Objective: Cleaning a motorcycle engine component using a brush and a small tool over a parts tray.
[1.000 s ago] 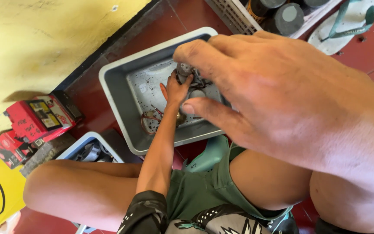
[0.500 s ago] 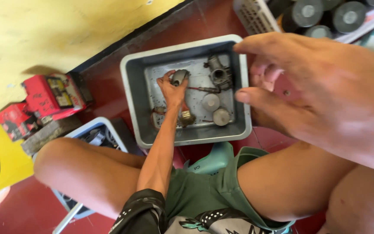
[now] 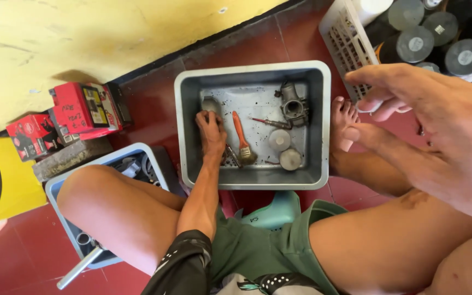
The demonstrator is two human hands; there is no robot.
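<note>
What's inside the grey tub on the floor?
Inside the grey tub: a brush with an orange handle, a metal carburettor, a thin screwdriver, two round caps. The left hand touches a small metal part, covering what lies under it.

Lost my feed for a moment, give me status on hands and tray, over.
Left hand down in grey tray, on a small metal part. Right hand raised, empty, outside tray. Orange-handled brush beside left hand.

A yellow wall (image 3: 83,38) with a dark baseboard (image 3: 208,41) meets a glossy red tiled floor (image 3: 23,257) in bright daylight; red boxes (image 3: 66,117) sit along the wall's foot.
</note>
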